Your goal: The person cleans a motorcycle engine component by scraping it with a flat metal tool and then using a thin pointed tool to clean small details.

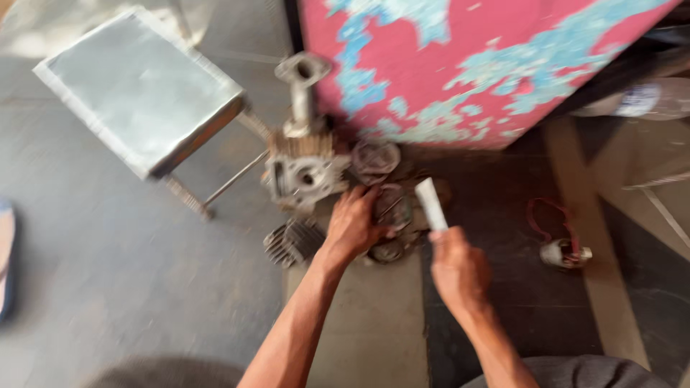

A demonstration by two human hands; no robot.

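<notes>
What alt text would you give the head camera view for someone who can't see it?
A person's left hand rests on a round metal engine part on the floor while the right hand holds a pale flat stick. More engine parts lie beside a metal stool and a peeling red panel; the picture is blurred.

A grey tiled floor (108,273) carries engine parts (305,176), a metal stool (140,86) and a small lamp (564,251).

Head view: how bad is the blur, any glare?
Head view: motion blur smears everything; left hand on engine parts and right hand gripping a white tool lack sharp edges; metal stool top shows soft glare; bright washout top left.
</notes>
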